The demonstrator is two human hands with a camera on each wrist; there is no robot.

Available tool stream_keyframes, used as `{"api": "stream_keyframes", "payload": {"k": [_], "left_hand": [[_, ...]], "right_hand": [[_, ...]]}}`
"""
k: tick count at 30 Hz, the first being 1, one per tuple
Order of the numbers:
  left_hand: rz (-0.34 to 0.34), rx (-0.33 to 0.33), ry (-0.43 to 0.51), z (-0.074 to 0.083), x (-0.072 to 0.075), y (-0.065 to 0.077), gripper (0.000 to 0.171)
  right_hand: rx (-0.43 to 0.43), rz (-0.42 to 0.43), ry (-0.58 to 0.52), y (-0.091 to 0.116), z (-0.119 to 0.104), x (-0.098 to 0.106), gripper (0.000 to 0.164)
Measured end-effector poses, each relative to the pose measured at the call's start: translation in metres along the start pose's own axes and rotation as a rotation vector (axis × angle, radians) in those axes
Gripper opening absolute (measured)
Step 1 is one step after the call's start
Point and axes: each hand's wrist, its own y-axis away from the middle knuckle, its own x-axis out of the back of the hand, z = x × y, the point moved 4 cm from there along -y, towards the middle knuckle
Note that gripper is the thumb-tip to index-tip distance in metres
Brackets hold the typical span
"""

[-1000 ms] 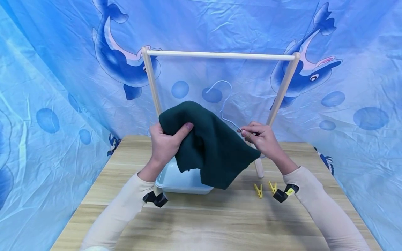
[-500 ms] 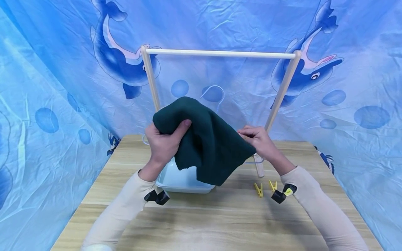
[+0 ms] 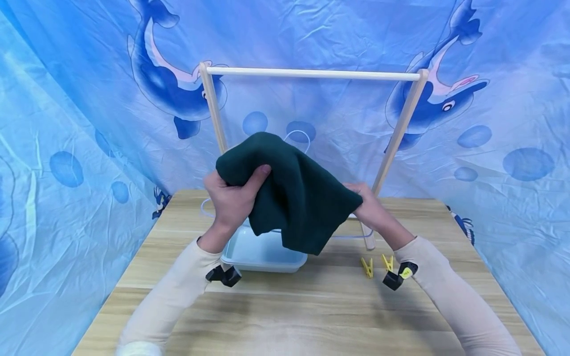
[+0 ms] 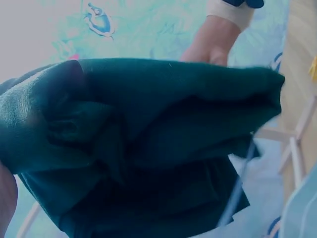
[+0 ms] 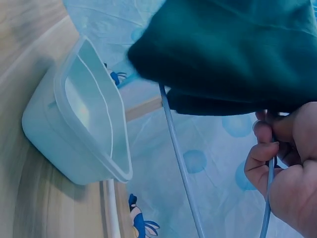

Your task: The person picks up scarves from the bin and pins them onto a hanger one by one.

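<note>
A dark green cloth (image 3: 311,198) hangs in folds above the table, bunched at its upper left in the grip of my left hand (image 3: 236,198). The left thumb lies on top of the fabric and the other fingers are hidden behind it. My right hand (image 3: 367,207) is at the cloth's right corner, partly covered by it. In the right wrist view, that hand's curled fingers hold the thin pale-blue wire of a clothes hanger (image 5: 181,163). The hanger's hook (image 3: 299,132) shows above the cloth in the head view; much of its frame is hidden behind the fabric.
A pale-blue plastic basin (image 3: 267,264) stands on the wooden table (image 3: 285,316) below the cloth. Behind is a wooden rack with a white top rail (image 3: 311,73). Two yellow clothespins (image 3: 367,268) lie right of the basin. Printed blue curtains (image 3: 80,123) surround the table.
The hanger hook has dropped and shifted left behind the cloth. My right hand has moved slightly down, now partly behind the cloth's corner. The cloth has risen a little with my left hand.
</note>
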Motion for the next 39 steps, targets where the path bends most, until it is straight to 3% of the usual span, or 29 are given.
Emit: {"api": "stream_keyframes", "payload": {"k": [3, 7, 13, 25, 39], "left_hand": [[-0.025, 0.050, -0.004, -0.002, 0.003, 0.008, 0.040], [-0.040, 0.131, -0.006, -0.007, 0.010, 0.018, 0.040], [-0.067, 0.270, -0.025, -0.013, 0.019, 0.033, 0.019], [-0.066, 0.438, -0.064, -0.017, 0.008, 0.041, 0.019], [-0.121, 0.506, -0.140, -0.011, 0.013, 0.039, 0.023]], "right_hand": [[0.002, -0.006, -0.060, 0.001, 0.000, 0.001, 0.030], [-0.011, 0.035, -0.026, 0.002, -0.003, 0.007, 0.021], [-0.047, 0.078, -0.009, -0.001, -0.012, 0.011, 0.023], [-0.022, 0.073, 0.064, -0.003, -0.025, 0.006, 0.020], [0.099, 0.095, 0.187, -0.003, -0.059, 0.009, 0.016]]}}
